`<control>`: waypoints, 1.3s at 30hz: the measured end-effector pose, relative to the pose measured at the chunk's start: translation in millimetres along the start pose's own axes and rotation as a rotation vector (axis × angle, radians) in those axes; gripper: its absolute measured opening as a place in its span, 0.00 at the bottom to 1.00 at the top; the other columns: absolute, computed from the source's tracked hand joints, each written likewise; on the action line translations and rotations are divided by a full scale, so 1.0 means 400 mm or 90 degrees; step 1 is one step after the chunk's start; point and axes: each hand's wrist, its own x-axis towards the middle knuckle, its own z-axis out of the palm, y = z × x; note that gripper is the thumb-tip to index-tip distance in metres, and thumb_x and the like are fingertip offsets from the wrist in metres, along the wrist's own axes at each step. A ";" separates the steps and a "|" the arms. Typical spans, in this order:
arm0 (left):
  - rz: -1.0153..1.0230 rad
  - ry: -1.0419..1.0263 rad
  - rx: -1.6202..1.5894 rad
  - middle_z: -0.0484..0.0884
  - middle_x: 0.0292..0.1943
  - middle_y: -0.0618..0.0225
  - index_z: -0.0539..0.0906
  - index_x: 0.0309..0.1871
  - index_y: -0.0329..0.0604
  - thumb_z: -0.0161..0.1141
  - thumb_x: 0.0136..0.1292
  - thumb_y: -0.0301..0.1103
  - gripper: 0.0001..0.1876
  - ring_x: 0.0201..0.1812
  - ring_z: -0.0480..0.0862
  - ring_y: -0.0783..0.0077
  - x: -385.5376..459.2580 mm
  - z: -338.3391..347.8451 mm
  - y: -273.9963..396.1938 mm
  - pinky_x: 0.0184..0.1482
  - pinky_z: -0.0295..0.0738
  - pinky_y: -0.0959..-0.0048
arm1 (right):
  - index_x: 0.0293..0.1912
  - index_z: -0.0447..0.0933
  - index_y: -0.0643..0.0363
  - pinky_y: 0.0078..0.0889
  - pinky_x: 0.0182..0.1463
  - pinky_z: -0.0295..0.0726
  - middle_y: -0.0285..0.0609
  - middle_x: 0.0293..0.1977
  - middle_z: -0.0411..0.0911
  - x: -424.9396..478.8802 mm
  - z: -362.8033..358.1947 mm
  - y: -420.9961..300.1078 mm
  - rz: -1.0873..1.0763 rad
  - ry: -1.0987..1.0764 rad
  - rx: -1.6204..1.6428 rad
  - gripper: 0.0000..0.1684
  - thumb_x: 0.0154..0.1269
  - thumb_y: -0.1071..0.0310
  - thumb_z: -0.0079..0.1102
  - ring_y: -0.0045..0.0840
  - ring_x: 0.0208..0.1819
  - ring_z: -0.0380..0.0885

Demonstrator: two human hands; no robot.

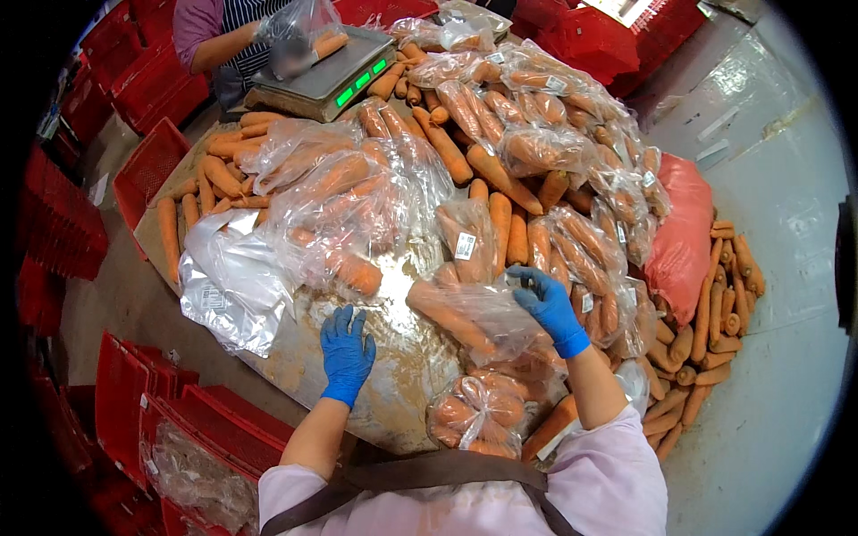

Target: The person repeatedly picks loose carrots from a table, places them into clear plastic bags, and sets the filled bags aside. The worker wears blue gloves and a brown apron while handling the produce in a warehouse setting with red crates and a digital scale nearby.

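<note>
My left hand (347,353), in a blue glove, is held over the bare near part of the table (395,402) with its fingers apart and nothing in it. My right hand (546,305), gloved too, has bent fingers at the edge of a clear plastic bag of carrots (456,318); whether they grip the film is unclear. A knotted bag of carrots (477,415) lies closer to me. Ahead are bagged carrots (342,194) and loose carrots (442,147). Flat empty plastic bags (234,281) lie at the table's left edge.
Behind the pile, a co-worker's gloved hand (291,47) holds a bag over a digital scale (328,74). Red plastic crates (201,415) stand at the left. A red sack (680,234) and more loose carrots (727,301) lie at the right, beside a smooth grey surface (771,402).
</note>
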 end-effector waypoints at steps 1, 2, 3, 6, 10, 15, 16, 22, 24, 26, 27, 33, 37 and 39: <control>0.001 0.002 -0.002 0.67 0.59 0.57 0.73 0.57 0.45 0.57 0.54 0.35 0.24 0.62 0.63 0.51 0.002 -0.004 0.001 0.65 0.53 0.54 | 0.39 0.79 0.61 0.20 0.35 0.72 0.35 0.27 0.76 -0.010 -0.012 0.036 0.002 -0.079 -0.178 0.19 0.59 0.54 0.61 0.19 0.30 0.73; 0.004 0.005 -0.006 0.67 0.59 0.57 0.73 0.57 0.45 0.58 0.54 0.35 0.24 0.62 0.63 0.52 0.005 -0.008 0.004 0.65 0.53 0.54 | 0.39 0.79 0.62 0.21 0.36 0.73 0.34 0.27 0.77 -0.022 -0.034 0.061 0.006 -0.156 -0.359 0.18 0.60 0.56 0.60 0.20 0.31 0.73; 0.002 0.000 -0.009 0.67 0.59 0.58 0.73 0.57 0.45 0.57 0.54 0.35 0.24 0.62 0.63 0.52 0.006 -0.008 0.005 0.65 0.53 0.54 | 0.40 0.79 0.63 0.22 0.37 0.73 0.33 0.26 0.77 -0.032 -0.037 0.066 0.010 -0.234 -0.539 0.17 0.60 0.58 0.60 0.21 0.31 0.74; -0.008 -0.015 -0.013 0.66 0.59 0.58 0.73 0.57 0.46 0.57 0.54 0.36 0.24 0.62 0.63 0.52 0.012 -0.006 0.004 0.65 0.53 0.54 | 0.31 0.79 0.59 0.19 0.29 0.69 0.31 0.22 0.74 -0.037 -0.013 -0.002 0.183 -0.191 -0.140 0.13 0.59 0.59 0.61 0.16 0.25 0.71; -0.014 -0.028 -0.002 0.66 0.59 0.57 0.73 0.57 0.47 0.56 0.55 0.38 0.24 0.62 0.63 0.51 0.000 -0.004 -0.004 0.66 0.52 0.53 | 0.23 0.74 0.55 0.16 0.22 0.62 0.28 0.18 0.68 0.084 0.004 -0.176 0.185 -0.030 0.231 0.09 0.57 0.67 0.60 0.12 0.18 0.64; -0.007 -0.022 -0.008 0.66 0.60 0.57 0.73 0.58 0.47 0.55 0.55 0.38 0.24 0.62 0.62 0.51 -0.003 0.004 -0.013 0.66 0.52 0.54 | 0.30 0.77 0.54 0.16 0.23 0.67 0.28 0.22 0.71 0.296 -0.037 -0.418 -0.094 -0.009 0.165 0.05 0.57 0.65 0.60 0.12 0.21 0.68; -0.006 -0.024 -0.011 0.66 0.60 0.57 0.73 0.58 0.47 0.55 0.55 0.38 0.24 0.62 0.62 0.51 -0.003 0.003 -0.010 0.66 0.51 0.54 | 0.30 0.77 0.54 0.17 0.23 0.67 0.28 0.22 0.72 0.324 -0.054 -0.471 -0.118 -0.018 0.156 0.05 0.57 0.65 0.61 0.12 0.21 0.68; -0.020 -0.022 -0.002 0.67 0.60 0.58 0.72 0.59 0.47 0.55 0.56 0.38 0.25 0.62 0.63 0.52 -0.003 0.005 -0.012 0.66 0.51 0.54 | 0.33 0.80 0.58 0.14 0.26 0.69 0.30 0.24 0.76 0.365 -0.041 -0.517 -0.085 -0.120 0.045 0.09 0.57 0.63 0.64 0.11 0.23 0.72; -0.010 -0.019 0.001 0.67 0.60 0.58 0.72 0.59 0.47 0.55 0.56 0.38 0.25 0.62 0.63 0.52 0.001 0.004 -0.007 0.66 0.51 0.54 | 0.31 0.79 0.58 0.13 0.23 0.66 0.30 0.22 0.75 0.368 -0.014 -0.448 -0.076 -0.112 0.049 0.08 0.57 0.63 0.64 0.11 0.21 0.70; -0.013 -0.027 0.000 0.67 0.60 0.58 0.72 0.59 0.47 0.55 0.56 0.38 0.25 0.62 0.63 0.52 0.000 -0.001 -0.005 0.66 0.51 0.54 | 0.31 0.79 0.58 0.14 0.22 0.66 0.30 0.21 0.75 0.396 -0.011 -0.411 -0.047 -0.090 0.039 0.08 0.57 0.63 0.64 0.12 0.20 0.70; -0.014 -0.029 -0.001 0.67 0.60 0.58 0.72 0.59 0.47 0.56 0.56 0.37 0.25 0.62 0.63 0.52 0.003 -0.001 -0.006 0.66 0.51 0.54 | 0.31 0.78 0.57 0.14 0.22 0.66 0.30 0.21 0.74 0.414 -0.009 -0.405 -0.033 -0.057 0.021 0.08 0.57 0.63 0.64 0.12 0.20 0.69; -0.018 -0.043 -0.008 0.67 0.59 0.58 0.73 0.58 0.47 0.56 0.56 0.37 0.24 0.62 0.63 0.51 0.008 -0.006 -0.005 0.66 0.51 0.54 | 0.34 0.78 0.59 0.17 0.23 0.67 0.33 0.23 0.75 0.566 0.009 -0.347 -0.010 0.033 0.100 0.08 0.57 0.64 0.62 0.15 0.21 0.71; -0.017 -0.036 0.000 0.66 0.59 0.57 0.73 0.58 0.46 0.56 0.56 0.38 0.24 0.62 0.63 0.51 0.005 -0.004 -0.008 0.66 0.52 0.53 | 0.33 0.78 0.56 0.18 0.22 0.66 0.31 0.22 0.74 0.631 0.070 -0.379 -0.066 0.066 0.173 0.07 0.57 0.64 0.62 0.15 0.20 0.69; -0.011 -0.037 0.005 0.66 0.59 0.57 0.72 0.58 0.46 0.56 0.56 0.38 0.25 0.62 0.62 0.51 0.003 0.001 -0.012 0.65 0.52 0.53 | 0.33 0.78 0.55 0.17 0.21 0.65 0.30 0.22 0.73 0.659 0.078 -0.403 -0.079 0.071 0.174 0.07 0.58 0.63 0.61 0.15 0.19 0.69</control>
